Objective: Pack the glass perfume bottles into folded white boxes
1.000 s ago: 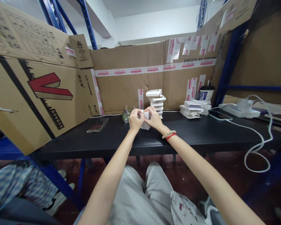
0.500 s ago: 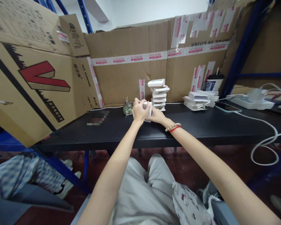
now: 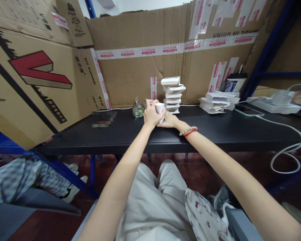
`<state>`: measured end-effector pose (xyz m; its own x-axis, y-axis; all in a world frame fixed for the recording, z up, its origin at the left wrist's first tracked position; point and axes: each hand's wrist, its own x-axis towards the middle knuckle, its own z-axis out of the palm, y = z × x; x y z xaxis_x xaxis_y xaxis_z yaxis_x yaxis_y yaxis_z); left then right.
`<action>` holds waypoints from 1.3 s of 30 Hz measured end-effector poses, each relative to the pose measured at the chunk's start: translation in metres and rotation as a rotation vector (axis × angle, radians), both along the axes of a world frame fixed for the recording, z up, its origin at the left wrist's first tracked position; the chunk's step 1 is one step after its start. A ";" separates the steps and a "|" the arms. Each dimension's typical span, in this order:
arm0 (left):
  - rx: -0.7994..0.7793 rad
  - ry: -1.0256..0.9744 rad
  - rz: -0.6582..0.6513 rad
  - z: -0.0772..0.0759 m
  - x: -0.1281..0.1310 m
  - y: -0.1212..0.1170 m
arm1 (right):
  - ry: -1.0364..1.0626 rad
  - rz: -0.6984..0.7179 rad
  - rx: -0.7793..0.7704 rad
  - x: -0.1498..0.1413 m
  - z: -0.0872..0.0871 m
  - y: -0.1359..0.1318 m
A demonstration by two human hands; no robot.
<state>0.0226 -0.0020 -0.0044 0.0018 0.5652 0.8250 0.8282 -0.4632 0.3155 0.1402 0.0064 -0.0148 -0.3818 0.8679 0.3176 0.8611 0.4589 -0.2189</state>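
Note:
A small white box (image 3: 160, 107) is held between both hands over the black table (image 3: 125, 134). My left hand (image 3: 152, 113) wraps its fingers round the box from the left. My right hand (image 3: 169, 120) grips its lower right side, and part of those fingers is hidden behind the box. Just left of my left hand stands a glass bottle (image 3: 138, 109) with green on it; something beside it is partly covered by my fingers. Behind my right hand rises a stack of small white boxes (image 3: 173, 95), slightly uneven.
Flattened white boxes (image 3: 217, 102) lie at the right, with a lidded cup (image 3: 235, 82) behind them. A phone (image 3: 248, 109), a white power strip (image 3: 273, 105) and looping cable (image 3: 294, 144) are farther right. Cardboard (image 3: 130, 77) walls the back; a large carton (image 3: 40, 73) stands left.
The box in my hands has turned, so a white end now faces up more. My hands have shifted slightly right in view. The camera has tilted a little downward.

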 end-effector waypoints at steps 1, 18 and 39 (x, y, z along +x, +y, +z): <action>0.003 0.004 -0.008 0.000 -0.001 0.001 | 0.009 -0.012 -0.009 0.000 0.000 -0.001; 0.030 -0.016 -0.095 -0.003 -0.005 0.004 | 0.050 0.011 0.012 -0.003 0.000 0.000; -0.124 -0.249 0.037 -0.018 -0.007 0.024 | -0.036 -0.053 -0.014 -0.005 -0.002 0.007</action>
